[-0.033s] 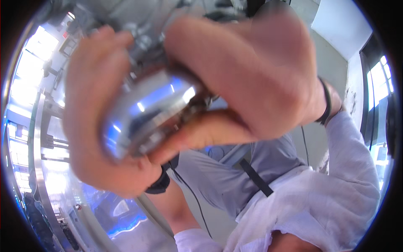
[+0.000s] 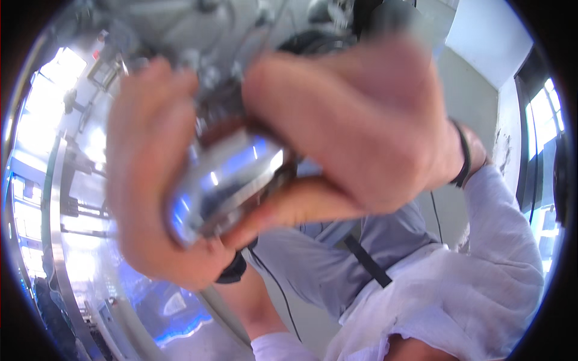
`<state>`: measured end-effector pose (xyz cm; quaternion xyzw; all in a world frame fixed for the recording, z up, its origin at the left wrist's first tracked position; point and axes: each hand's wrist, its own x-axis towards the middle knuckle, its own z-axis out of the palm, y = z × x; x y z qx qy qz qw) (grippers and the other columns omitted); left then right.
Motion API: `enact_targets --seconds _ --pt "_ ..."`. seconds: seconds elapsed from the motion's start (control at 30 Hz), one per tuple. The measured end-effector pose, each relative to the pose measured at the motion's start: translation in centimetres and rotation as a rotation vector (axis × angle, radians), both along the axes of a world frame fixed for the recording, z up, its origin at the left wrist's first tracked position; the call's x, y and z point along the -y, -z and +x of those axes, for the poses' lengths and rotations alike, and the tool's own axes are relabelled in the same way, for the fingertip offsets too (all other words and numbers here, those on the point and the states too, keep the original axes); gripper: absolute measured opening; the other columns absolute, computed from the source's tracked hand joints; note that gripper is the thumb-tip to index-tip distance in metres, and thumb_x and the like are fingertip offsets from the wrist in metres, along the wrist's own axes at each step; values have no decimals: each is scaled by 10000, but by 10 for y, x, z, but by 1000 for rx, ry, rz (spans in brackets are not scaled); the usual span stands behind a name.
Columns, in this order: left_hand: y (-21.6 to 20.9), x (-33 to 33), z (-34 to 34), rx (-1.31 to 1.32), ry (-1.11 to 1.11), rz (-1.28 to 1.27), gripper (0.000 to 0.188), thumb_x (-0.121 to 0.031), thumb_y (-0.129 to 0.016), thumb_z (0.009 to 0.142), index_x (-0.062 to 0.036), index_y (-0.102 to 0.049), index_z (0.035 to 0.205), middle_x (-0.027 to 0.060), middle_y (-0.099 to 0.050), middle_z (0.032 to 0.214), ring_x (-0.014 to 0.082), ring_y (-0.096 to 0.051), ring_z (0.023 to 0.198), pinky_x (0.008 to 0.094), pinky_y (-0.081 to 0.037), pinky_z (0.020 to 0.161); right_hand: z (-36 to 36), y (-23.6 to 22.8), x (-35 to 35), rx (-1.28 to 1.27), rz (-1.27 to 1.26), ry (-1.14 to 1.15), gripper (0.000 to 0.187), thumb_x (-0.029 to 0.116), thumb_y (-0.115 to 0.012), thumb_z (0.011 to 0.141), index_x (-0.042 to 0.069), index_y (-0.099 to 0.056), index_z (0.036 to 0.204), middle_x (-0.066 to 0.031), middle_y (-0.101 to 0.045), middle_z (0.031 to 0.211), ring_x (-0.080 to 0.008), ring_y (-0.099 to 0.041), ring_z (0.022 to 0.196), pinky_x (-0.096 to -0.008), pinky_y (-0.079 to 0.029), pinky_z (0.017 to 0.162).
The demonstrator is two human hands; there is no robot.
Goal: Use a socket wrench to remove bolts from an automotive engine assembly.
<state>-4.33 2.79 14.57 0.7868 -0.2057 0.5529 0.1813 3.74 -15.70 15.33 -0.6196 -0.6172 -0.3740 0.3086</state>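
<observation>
A shiny, rounded silver metal piece with a brownish edge is held up close in front of me. I cannot tell its exact kind. My left hand curls around its left side, thumb along its lower edge. From the right, my right hand grips it, with one finger or thumb stretched beneath and the other fingers bent above. Motion smears both hands, and they hide much of the piece. Blurred metal parts show just beyond it, between the hands; whether they join it cannot be made out.
Below left lies a glossy surface with blue and white reflections. A dark cable hangs near my left forearm, and a black strap lies over my grey trousers. Dark round things and other blurred metal items stand at the top.
Both hands and the metal piece have shifted slightly down in the picture, the left hand and the piece also to the right. The grip looks the same.
</observation>
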Motion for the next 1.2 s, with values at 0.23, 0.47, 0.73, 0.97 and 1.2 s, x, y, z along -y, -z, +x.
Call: enact_targets --seconds 0.23,0.47,0.73,0.97,1.2 --pt "22 20 14 290 -74 223 507 -435 -411 979 50 -449 1123 262 -592 1016 402 -611 955 581 -484 892 5 18 -11 153 145 130 526 505 -660 775 81 -399 605 5 -314 515 -117 -378 361 -269 -295 330" --pt "12 22 10 240 -106 262 445 -392 -449 977 39 -472 1087 244 -616 959 402 -637 897 582 -519 837 -4 22 -7 49 192 199 487 546 -619 748 99 -445 664 -1 -375 531 -144 -449 402 -276 -354 356" --pt "6 20 10 206 -99 276 393 -355 -487 969 26 -480 1066 213 -638 904 401 -653 862 582 -529 821 -12 27 -15 -62 285 209 476 540 -608 761 95 -464 671 -3 -372 529 -147 -441 401 -285 -343 362" --pt "3 18 7 192 -119 293 348 -320 -536 950 12 -480 1041 200 -642 897 401 -655 859 579 -534 820 -12 20 -12 -118 236 146 437 498 -609 773 94 -466 691 -20 -421 563 -170 -497 448 -285 -383 408" --pt "22 43 -5 177 -127 174 189 -284 -596 910 -106 -570 968 92 -679 919 345 -667 928 563 -496 870 10 23 18 3 176 -118 397 454 -661 780 99 -496 712 -7 -424 580 -175 -494 462 -289 -388 418"
